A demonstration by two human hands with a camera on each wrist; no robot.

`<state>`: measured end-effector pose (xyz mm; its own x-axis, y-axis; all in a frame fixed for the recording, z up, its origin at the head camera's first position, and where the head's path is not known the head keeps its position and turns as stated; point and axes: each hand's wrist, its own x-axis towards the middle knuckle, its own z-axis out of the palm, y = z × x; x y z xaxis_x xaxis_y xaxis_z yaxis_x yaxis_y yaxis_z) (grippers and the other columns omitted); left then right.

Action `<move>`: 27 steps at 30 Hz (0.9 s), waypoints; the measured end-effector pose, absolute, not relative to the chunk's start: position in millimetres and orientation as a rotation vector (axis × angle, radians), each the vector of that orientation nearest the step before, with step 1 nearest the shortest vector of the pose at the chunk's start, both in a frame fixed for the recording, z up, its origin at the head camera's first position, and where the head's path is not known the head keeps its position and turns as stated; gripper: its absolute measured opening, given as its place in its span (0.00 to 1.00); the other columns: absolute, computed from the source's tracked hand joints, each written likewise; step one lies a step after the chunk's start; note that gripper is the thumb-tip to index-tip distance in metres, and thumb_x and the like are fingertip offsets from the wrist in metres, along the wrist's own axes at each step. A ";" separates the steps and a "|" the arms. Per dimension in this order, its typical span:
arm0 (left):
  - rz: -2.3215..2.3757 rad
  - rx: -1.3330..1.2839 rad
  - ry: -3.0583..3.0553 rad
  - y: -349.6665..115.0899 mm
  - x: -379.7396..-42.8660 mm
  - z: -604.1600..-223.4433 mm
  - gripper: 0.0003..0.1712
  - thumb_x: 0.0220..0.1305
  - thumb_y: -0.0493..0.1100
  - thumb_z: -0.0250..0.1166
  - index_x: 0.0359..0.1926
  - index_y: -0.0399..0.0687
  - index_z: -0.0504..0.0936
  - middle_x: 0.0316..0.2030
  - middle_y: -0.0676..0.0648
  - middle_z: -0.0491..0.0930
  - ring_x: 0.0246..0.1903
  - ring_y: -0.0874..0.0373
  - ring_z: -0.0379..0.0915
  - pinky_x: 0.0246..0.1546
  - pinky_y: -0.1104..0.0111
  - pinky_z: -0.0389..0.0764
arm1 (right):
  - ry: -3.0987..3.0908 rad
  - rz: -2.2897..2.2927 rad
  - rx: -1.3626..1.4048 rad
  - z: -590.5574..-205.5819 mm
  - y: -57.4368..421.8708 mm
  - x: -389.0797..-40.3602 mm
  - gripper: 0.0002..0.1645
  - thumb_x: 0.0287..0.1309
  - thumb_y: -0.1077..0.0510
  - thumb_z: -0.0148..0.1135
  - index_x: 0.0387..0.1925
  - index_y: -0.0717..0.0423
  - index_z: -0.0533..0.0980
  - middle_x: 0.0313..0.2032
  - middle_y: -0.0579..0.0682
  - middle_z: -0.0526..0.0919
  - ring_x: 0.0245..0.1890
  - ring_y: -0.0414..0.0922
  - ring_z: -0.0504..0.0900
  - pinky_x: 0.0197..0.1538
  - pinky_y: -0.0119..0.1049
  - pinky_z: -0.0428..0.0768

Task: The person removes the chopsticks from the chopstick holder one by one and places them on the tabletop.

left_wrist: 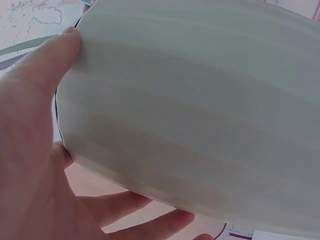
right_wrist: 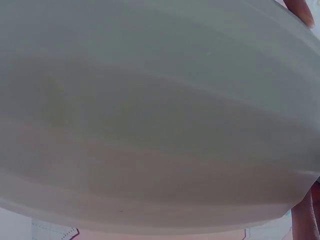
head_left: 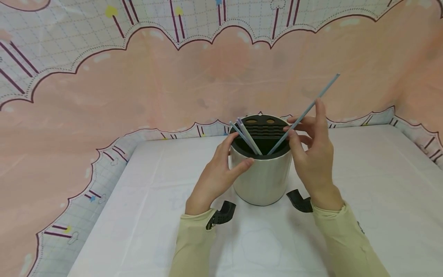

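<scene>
A cream-white round utensil holder [head_left: 261, 181] with a black slotted top stands upright in the head view. My left hand [head_left: 217, 173] holds its left side, thumb on the front wall and fingers round the rim. In the left wrist view the hand [left_wrist: 35, 135] curves round the holder's pale wall [left_wrist: 190, 110]. My right hand [head_left: 314, 156] pinches a thin blue straw [head_left: 327, 88] at the right rim, its lower end inside the opening. A pale lilac straw [head_left: 250, 137] and another bluish straw [head_left: 233, 126] lean in the opening. The holder's wall [right_wrist: 160, 110] fills most of the right wrist view.
The holder stands on a white-covered table [head_left: 166, 184] whose back edge lies just behind it. A peach patterned cloth [head_left: 207, 84] hangs behind and falls along the left side. Black straps [head_left: 225, 212] sit at both wrists, over pale yellow-green sleeves [head_left: 194, 246].
</scene>
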<state>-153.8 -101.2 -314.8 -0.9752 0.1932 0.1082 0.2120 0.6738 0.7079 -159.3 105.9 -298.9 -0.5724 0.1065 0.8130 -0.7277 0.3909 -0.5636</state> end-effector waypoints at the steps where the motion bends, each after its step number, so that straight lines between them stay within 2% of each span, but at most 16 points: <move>1: -1.216 -0.343 -2.851 -101.2 -153.6 -314.9 0.41 0.44 0.79 0.49 0.59 0.93 0.39 0.62 0.65 0.50 0.54 0.63 0.60 0.43 0.55 0.70 | -1.824 1.286 0.540 -298.9 105.8 -159.2 0.40 0.56 0.69 0.52 0.66 0.59 0.46 0.43 0.49 0.76 0.39 0.44 0.77 0.39 0.29 0.75; 27: -1.222 -0.343 -2.851 -102.7 -151.4 -316.9 0.41 0.44 0.79 0.49 0.59 0.93 0.40 0.62 0.64 0.51 0.54 0.63 0.60 0.42 0.55 0.71 | -1.850 1.242 0.537 -302.5 105.7 -157.6 0.41 0.55 0.68 0.54 0.66 0.58 0.46 0.42 0.50 0.76 0.39 0.43 0.77 0.40 0.28 0.75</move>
<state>-151.4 -102.7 -316.9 -0.9756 0.1928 0.1047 0.2088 0.6692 0.7131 -157.6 105.7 -302.5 -0.5696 0.0931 0.8166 -0.7206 0.4213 -0.5506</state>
